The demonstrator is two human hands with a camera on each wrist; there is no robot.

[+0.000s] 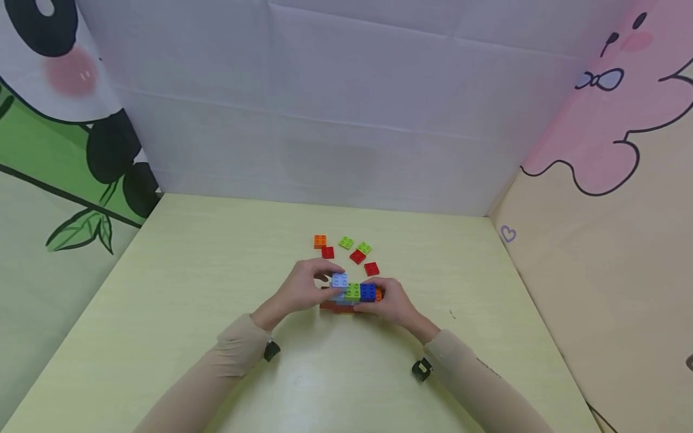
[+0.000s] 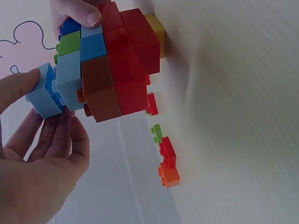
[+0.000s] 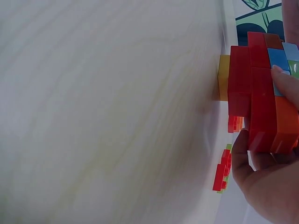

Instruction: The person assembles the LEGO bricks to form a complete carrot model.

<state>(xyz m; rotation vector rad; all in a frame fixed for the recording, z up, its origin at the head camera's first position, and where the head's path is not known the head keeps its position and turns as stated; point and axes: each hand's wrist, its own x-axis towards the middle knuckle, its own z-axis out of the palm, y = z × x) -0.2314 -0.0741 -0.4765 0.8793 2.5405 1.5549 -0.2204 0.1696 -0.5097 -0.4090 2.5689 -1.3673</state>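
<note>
Here, left fingers (image 2: 21,85) pinching 1 light-blue brick (image 2: 45,95), right fingers (image 3: 240,156) gripping stacked bricks (image 3: 261,102)

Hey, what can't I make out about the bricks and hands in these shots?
- Head view: most of the yellow brick, hidden by the stack above it.
- Left wrist view: much of the right hand, cut off by the top edge and partly behind the stack.
- Right wrist view: the stack's left-hand bricks, partly cut off by the right edge.
- All views: the stack's far side, hidden by its own bricks.

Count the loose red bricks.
3: left brick by the loose orange brick, middle brick by a green brick, right brick nearest the build. The build may hide more.
</note>
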